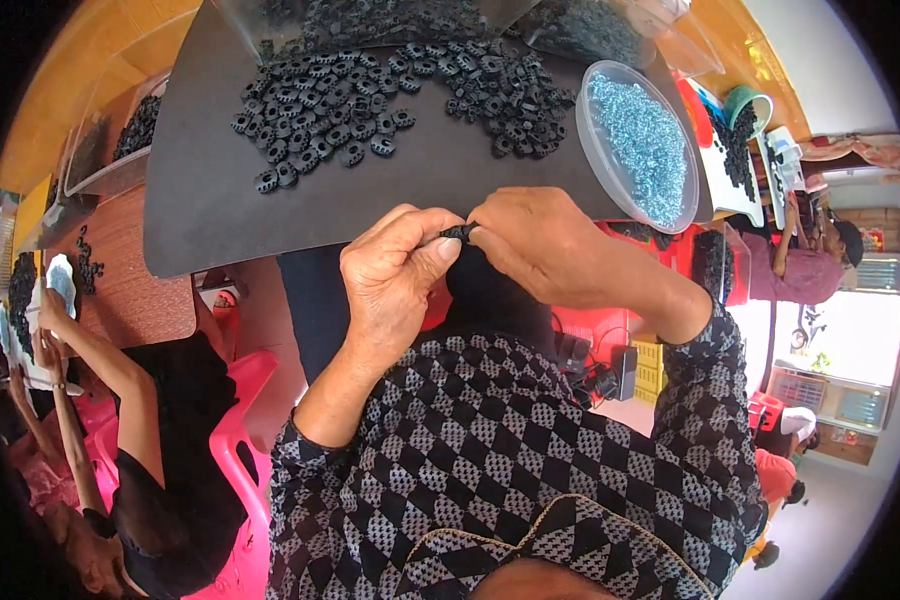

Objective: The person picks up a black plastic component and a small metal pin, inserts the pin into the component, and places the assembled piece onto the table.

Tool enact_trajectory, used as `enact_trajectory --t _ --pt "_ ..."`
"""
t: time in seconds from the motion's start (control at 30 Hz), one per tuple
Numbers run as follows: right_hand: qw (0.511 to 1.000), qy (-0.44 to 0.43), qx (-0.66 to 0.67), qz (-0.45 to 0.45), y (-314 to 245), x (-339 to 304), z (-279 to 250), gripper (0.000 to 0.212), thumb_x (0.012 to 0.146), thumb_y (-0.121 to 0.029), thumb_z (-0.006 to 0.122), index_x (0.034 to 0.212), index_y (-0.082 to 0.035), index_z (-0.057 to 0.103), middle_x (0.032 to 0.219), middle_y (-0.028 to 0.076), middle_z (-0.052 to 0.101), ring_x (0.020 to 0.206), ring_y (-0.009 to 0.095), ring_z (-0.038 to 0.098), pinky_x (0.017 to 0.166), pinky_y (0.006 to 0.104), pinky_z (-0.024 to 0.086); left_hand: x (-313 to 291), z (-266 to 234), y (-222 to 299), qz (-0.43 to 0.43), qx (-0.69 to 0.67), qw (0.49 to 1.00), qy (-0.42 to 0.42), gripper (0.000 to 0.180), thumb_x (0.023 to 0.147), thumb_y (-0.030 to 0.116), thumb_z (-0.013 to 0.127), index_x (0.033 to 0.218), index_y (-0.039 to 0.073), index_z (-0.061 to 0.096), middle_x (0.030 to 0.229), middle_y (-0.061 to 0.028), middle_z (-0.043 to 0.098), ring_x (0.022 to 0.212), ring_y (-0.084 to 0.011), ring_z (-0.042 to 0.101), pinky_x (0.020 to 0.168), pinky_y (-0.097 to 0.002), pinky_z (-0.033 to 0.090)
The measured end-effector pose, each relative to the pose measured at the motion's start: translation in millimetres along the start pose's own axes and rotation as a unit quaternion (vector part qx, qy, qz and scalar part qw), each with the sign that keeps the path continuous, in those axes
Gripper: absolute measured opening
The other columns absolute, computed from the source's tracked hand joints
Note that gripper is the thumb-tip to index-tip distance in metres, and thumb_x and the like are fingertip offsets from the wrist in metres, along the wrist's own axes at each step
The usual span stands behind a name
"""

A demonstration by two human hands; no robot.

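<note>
The left hand (395, 268) pinches a small, ridged black plastic piece (456, 233) between thumb and forefinger, while the right hand's (542, 240) grip is pressed together on the piece's right end, both hands meeting at the near edge of the dark, smooth-topped table (210, 190). Beyond them lie a broad left pile of oval black plastic parts (320, 110) and a smaller right pile of black plastic parts (515, 105), with a round, translucent plastic tub (592, 150) of glittering pale-blue bits (638, 145) just beside the latter.
</note>
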State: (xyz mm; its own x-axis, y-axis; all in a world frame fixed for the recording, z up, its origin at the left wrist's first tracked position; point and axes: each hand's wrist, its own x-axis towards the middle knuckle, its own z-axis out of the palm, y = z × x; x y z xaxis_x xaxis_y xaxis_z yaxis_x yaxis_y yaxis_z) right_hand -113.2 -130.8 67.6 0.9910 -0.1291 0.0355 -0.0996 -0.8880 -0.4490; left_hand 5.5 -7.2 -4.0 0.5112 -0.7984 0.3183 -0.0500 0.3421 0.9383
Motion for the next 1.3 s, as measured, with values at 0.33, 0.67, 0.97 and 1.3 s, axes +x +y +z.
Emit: enact_trajectory --t 0.33,0.67,0.97,1.3 --pt "1.000 0.002 -0.006 0.014 -5 4 -3 0.017 0.082 -0.015 0.050 0.073 0.000 0.053 0.071 0.020 0.058 0.070 0.040 0.058 0.064 0.0483 0.045 -1 -2 4 -0.082 -0.099 0.992 0.011 0.013 0.080 -0.001 0.066 0.092 -0.005 0.065 0.074 -0.0003 0.054 0.063 -0.0054 0.050 0.053 -0.0182 0.040" --pt "0.987 0.082 -0.125 -0.062 -3 -2 17 0.015 0.070 -0.010 0.059 0.078 -0.002 0.047 0.069 0.014 0.053 0.065 0.033 0.056 0.057 0.0429 0.045 -3 1 3 0.009 0.018 0.999 0.026 0.012 0.078 -0.001 0.066 0.090 -0.004 0.065 0.068 -0.0013 0.053 0.057 -0.0062 0.047 0.049 -0.0204 0.039" --pt "0.985 0.091 -0.139 -0.048 -9 -4 20 0.018 0.068 -0.009 0.060 0.076 -0.002 0.046 0.070 0.014 0.052 0.066 0.032 0.056 0.056 0.0423 0.045 -3 0 -5 0.048 0.044 0.997 0.032 0.013 0.075 -0.003 0.067 0.088 -0.004 0.064 0.067 -0.0026 0.053 0.054 -0.0080 0.047 0.048 -0.0218 0.038" --pt "0.987 0.113 -0.090 -0.066 -1 1 25 0.013 0.074 0.002 0.057 0.081 0.000 0.046 0.067 0.013 0.046 0.062 0.033 0.048 0.054 0.0436 0.037 0 1 -2 0.054 0.090 0.993 0.045 0.010 0.077 0.001 0.066 0.086 -0.003 0.064 0.063 -0.0039 0.052 0.053 -0.0113 0.049 0.048 -0.0243 0.039"
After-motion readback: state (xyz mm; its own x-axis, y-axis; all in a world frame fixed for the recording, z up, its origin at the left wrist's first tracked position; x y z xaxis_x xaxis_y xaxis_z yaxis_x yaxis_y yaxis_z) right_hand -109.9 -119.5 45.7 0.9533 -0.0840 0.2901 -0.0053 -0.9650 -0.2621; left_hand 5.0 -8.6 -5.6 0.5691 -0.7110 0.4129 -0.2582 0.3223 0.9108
